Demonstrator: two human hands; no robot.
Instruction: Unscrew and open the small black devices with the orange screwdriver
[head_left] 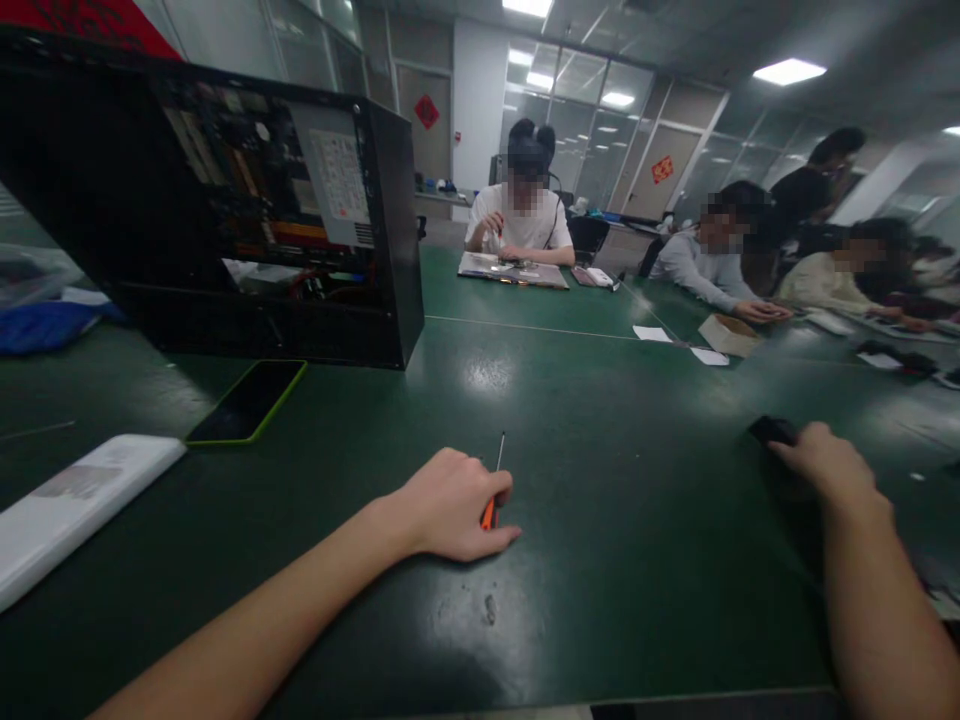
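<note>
My left hand (454, 505) rests low over the green table in the middle, its fingers curled round a screwdriver (489, 513). Part of the orange handle shows between finger and thumb, and the thin metal shaft points away from me. On the right, my right hand (829, 462) is closed on a black object (774, 432). Its near part is hidden under the fingers, and its kind cannot be made out.
An open black computer case (390, 240) stands at the left. Before it lie a phone (251, 402) with a green edge and a long white box (90, 495). Across the green table (585, 400), a person in white (525, 222) works over a flat panel. Others sit at the right.
</note>
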